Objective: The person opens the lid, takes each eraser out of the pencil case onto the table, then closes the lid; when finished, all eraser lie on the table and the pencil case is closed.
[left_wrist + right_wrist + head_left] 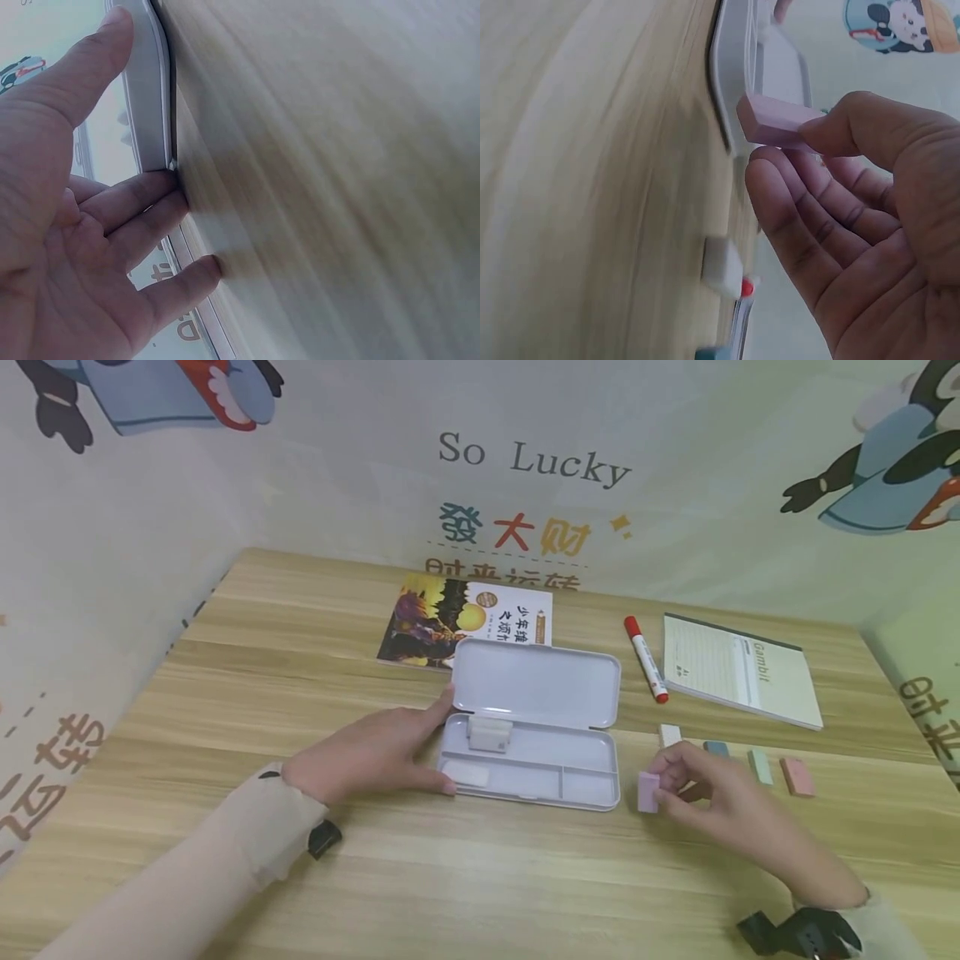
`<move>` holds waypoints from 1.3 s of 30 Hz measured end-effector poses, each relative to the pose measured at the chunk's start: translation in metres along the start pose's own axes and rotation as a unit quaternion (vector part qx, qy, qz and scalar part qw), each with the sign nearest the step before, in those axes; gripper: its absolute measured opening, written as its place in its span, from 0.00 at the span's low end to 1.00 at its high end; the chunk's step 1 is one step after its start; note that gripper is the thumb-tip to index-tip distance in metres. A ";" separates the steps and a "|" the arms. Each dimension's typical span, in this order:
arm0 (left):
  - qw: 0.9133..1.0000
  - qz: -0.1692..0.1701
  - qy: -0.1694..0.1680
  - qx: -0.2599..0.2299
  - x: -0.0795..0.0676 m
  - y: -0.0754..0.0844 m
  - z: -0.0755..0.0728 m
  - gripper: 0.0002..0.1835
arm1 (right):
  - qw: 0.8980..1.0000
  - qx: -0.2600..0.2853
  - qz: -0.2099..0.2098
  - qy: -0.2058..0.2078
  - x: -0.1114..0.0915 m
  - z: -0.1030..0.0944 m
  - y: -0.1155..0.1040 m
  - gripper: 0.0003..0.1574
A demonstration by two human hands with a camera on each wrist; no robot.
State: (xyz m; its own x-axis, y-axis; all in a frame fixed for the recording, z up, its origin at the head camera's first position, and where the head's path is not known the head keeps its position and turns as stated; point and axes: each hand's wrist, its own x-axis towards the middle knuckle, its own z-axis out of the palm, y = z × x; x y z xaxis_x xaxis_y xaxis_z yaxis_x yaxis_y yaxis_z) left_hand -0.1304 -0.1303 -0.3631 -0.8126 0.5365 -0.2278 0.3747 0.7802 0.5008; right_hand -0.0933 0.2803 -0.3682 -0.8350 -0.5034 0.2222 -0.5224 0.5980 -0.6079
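Observation:
A white pencil case (588,752) lies with its lid (536,683) raised, in the middle of the table. Inside, one white eraser (489,733) sits in the back compartment and another (467,774) in the front left one. My left hand (367,747) rests against the case's left end, thumb at the front corner and extended fingers towards the lid. To the right of the case, my right hand (705,785) pinches a lilac eraser (780,121) between thumb and fingers, above the table. In the left wrist view, the fingertips (157,180) touch the case's edge.
Behind and beside my right hand lie white (670,735), blue-grey (716,749), green (761,767) and pink (797,777) erasers. Farther back are a red marker (647,660), a notepad (742,668) and a picture book (435,618), partly behind the lid.

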 end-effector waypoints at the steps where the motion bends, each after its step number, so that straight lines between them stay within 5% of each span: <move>1: 1.000 0.000 0.000 0.000 0.000 0.000 0.000 0.66 | 1.000 -0.005 0.000 0.003 -0.004 -0.001 0.003 0.19; 13: 1.000 0.003 0.003 0.001 -0.002 0.001 -0.002 0.66 | 1.000 -0.007 0.011 -0.015 -0.038 -0.013 0.029 0.22; 39: 1.000 -0.001 0.000 0.002 -0.002 0.000 0.000 0.66 | 0.999 -0.021 0.005 -0.033 -0.037 -0.008 0.041 0.18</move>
State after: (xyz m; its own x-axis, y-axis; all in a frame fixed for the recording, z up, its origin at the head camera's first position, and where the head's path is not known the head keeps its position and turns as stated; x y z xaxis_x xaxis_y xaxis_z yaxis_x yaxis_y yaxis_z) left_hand -0.1288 -0.1315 -0.3626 -0.8135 0.5349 -0.2283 0.3752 0.7826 0.4968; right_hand -0.0854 0.3287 -0.3955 -0.8280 -0.5362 0.1642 -0.5216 0.6288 -0.5767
